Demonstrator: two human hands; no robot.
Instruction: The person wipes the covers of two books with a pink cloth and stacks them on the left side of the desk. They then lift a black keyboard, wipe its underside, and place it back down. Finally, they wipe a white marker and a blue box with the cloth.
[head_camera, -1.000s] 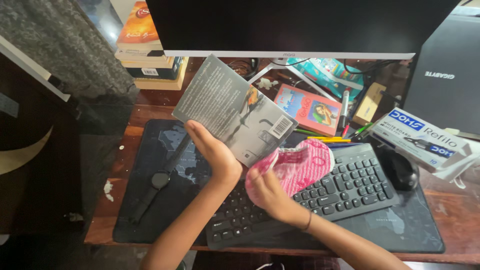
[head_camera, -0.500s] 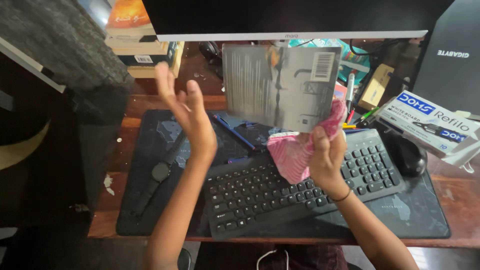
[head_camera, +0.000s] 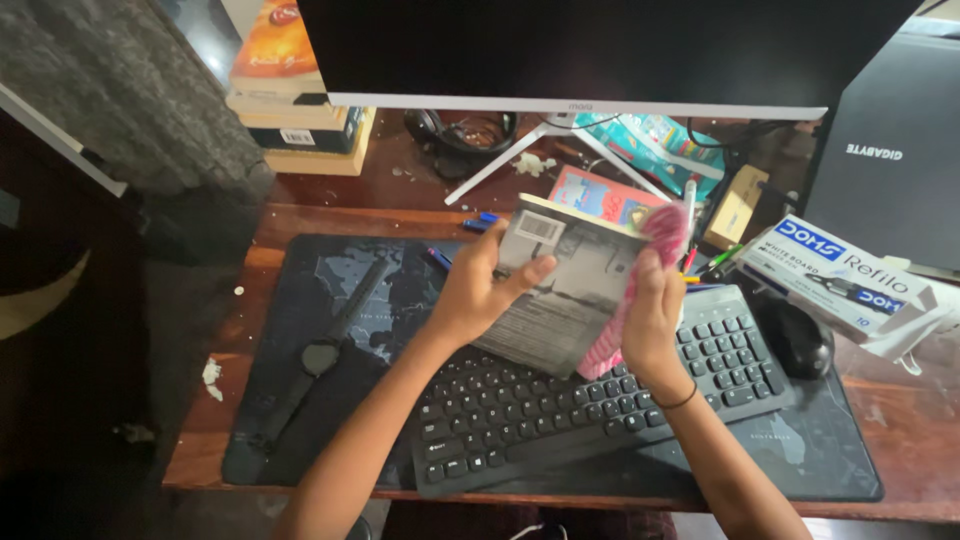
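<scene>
My left hand (head_camera: 484, 284) grips a grey paperback book (head_camera: 565, 290) by its left edge, back cover up, above the black keyboard (head_camera: 600, 400). My right hand (head_camera: 650, 312) holds a pink cloth (head_camera: 652, 250) pressed against the book's right edge. The book hangs tilted over the upper middle of the keyboard, not resting on it.
A monitor (head_camera: 600, 50) stands behind, with headphones (head_camera: 460, 130) and packets under it. A wristwatch (head_camera: 320, 355) lies on the dark desk mat (head_camera: 300, 300). A mouse (head_camera: 797, 335) and a white marker box (head_camera: 850, 280) sit at right; stacked books (head_camera: 290, 90) at back left.
The book came down from in front of the monitor to just above the keyboard. My left hand, open beside it before, now grips its left edge; the cloth hand moved to its right edge.
</scene>
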